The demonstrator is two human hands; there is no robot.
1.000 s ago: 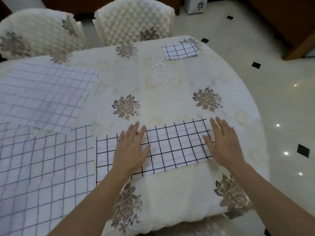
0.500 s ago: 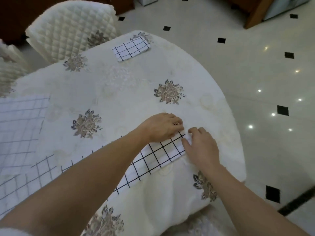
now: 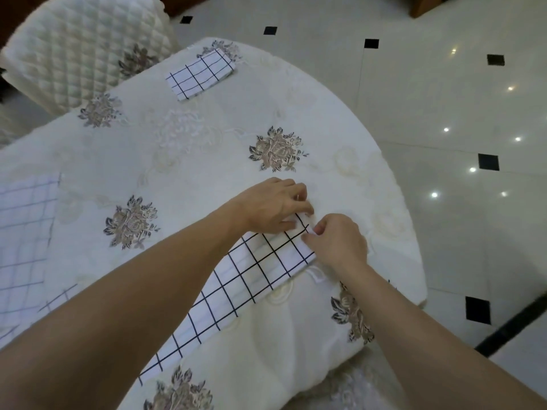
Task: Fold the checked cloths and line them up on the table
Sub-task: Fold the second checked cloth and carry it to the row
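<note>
Cloth work at right edge of counter (image 3: 192, 161), which is round and covered by a cream embroidered tablecloth with brown flower motifs. Black-checked white cloth strip (image 3: 260, 270) lies flat on the near right part of the counter, running diagonally from the near left, under the left forearm, to its right end near the counter rim. Left hand (image 3: 275, 205) is reached across, fingers curled, gripping the far corner of that right end. Right hand (image 3: 337, 244) pinches the near corner of the same end, fingers curled, just beside the left hand. Small folded black-checked white cloth (image 3: 199, 74) sits flat at the far edge of the counter, well apart from the hands. Pale grey-checked white cloths (image 3: 23, 232) lie spread open at the left edge, partly cut off by the frame. Cream quilted chair back (image 3: 74, 48) stands behind the counter at upper left. Glossy pale tiled floor (image 3: 444, 113) with small black squares at right.
</note>
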